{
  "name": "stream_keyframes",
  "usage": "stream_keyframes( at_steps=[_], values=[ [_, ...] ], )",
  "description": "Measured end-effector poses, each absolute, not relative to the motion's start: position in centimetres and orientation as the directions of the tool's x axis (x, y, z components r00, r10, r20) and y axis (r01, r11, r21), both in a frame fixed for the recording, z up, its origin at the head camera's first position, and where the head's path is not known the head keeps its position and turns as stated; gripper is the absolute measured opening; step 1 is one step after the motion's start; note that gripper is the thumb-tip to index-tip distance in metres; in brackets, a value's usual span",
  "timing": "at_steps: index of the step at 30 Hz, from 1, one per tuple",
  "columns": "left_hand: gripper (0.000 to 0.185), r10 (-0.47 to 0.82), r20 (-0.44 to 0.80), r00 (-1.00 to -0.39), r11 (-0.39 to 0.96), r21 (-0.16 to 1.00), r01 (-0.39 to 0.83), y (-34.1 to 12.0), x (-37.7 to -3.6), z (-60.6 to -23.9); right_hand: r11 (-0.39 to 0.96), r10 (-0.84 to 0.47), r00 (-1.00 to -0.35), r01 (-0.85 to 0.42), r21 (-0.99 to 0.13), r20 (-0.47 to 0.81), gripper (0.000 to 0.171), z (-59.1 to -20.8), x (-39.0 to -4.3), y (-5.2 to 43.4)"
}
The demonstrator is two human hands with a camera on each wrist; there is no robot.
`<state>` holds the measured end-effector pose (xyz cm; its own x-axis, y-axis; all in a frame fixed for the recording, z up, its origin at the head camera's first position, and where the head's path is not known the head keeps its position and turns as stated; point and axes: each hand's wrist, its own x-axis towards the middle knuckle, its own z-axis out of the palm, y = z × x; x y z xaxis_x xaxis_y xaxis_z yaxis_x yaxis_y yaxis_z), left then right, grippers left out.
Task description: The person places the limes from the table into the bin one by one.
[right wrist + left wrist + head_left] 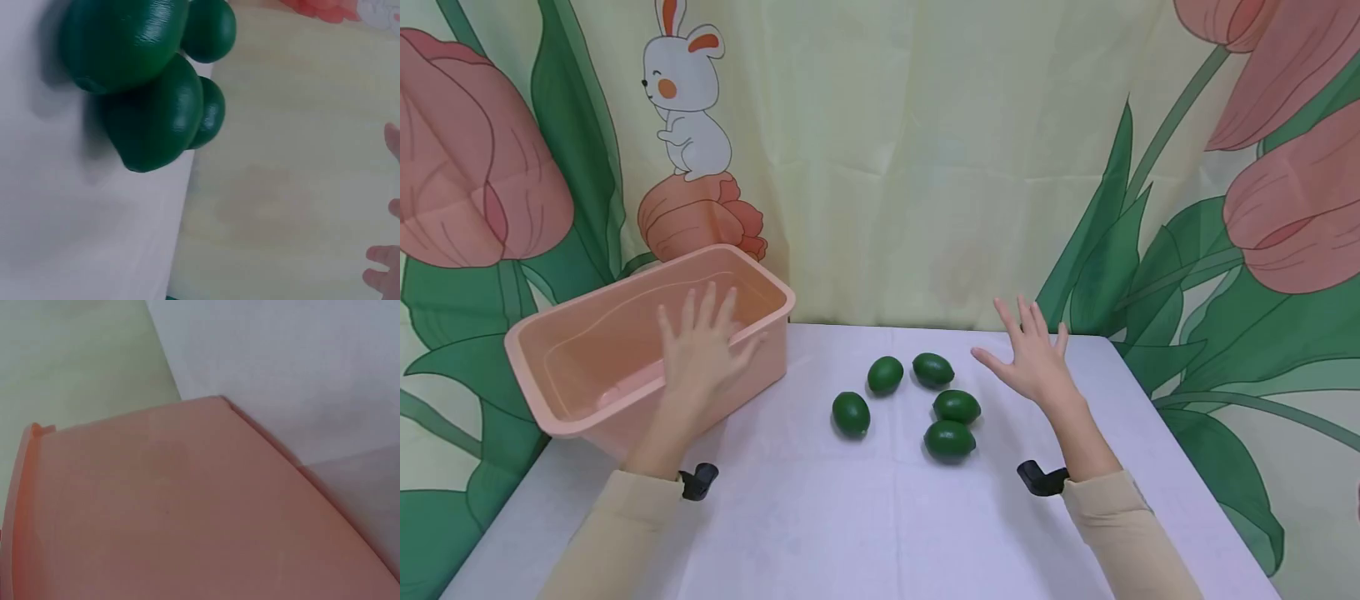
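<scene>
Head view: my left hand (700,354) has its fingers (707,304) spread and straight, held over the front wall of the pink bin (550,333), gripping nothing; I can't tell if the palm touches the rim. My right hand (1033,358) is also flat, fingers (1022,317) fanned apart, hovering above the white table (850,533) and holding nothing. Nearest fruit to it is the green lime (957,406) at about 8 o'clock from the palm, apart from it. Four more lie close by: one (933,369) at 9 o'clock from the hand, one (885,374) just left of that, one (851,413) furthest left, one (950,439) nearest me. The bin sits at 9 o'clock of the cluster, tilted back, and looks empty inside.

Left wrist view shows only the bin's pink wall (187,512) and table. Right wrist view shows limes (156,119) bunched up close, my fingertips (381,256) at the frame edge.

Judging by this: nothing is picked yet, so this is the reach stage. The next move calls for lowering my right hand onto the nearest lime and curling round it; they're smooth and round, so they may roll.
</scene>
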<state>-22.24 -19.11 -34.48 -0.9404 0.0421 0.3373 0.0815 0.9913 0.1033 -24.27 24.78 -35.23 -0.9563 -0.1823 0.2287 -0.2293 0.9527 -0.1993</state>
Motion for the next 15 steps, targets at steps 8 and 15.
stream_keyframes(
  at_steps=[8,15],
  values=[
    [0.071,-0.013,0.404,-0.915,0.989,0.142,0.049,-21.0,-20.1,-34.9,0.924,-0.202,-0.907,-0.301,-0.234,0.370,0.077,-38.0,-23.1,24.8],
    [0.059,-0.083,0.467,-0.880,0.981,0.195,0.011,-22.4,-18.2,-35.8,0.905,-0.231,-0.881,-0.350,-0.241,0.413,0.071,-40.1,-21.8,24.5]
  ],
)
